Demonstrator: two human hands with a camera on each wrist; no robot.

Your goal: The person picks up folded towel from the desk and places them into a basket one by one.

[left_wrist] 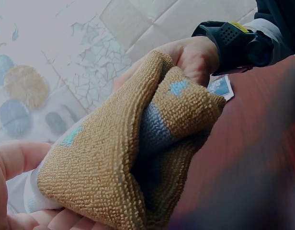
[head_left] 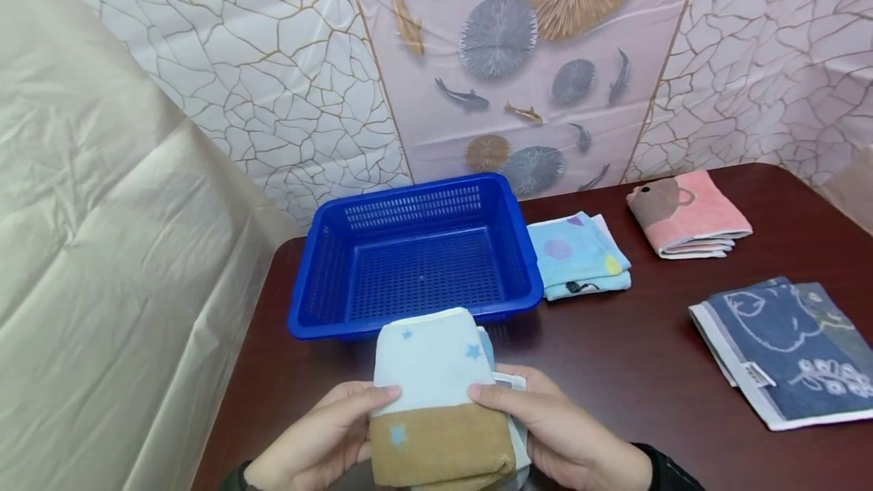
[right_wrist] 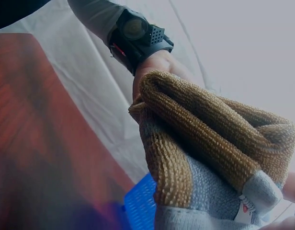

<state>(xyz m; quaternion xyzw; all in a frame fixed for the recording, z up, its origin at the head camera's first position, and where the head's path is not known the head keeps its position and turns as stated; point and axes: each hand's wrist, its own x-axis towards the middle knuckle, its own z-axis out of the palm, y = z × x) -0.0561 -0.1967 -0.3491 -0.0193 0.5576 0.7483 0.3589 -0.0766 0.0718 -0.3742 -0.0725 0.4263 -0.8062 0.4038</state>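
A folded towel (head_left: 436, 392), white above and brown below with small blue stars, is held up in front of the blue basket (head_left: 416, 317). My left hand (head_left: 327, 430) grips its left side, thumb on the front face. On the right side my right hand (head_left: 559, 426) pinches it the same way, near a white tag. In the left wrist view the brown terry end of the towel (left_wrist: 99, 158) shows open folds with a grey-blue patch inside. From the right wrist, stacked folds of the towel (right_wrist: 205, 129) and a small label are visible.
Right of the basket lies a folded light-blue towel (head_left: 569, 252). A folded pink towel (head_left: 709, 211) with a brown animal sits at the back right, and a dark blue-grey towel (head_left: 784, 347) nearer on the right. All rest on the dark red-brown table (head_left: 634, 354). Patterned cloth hangs behind.
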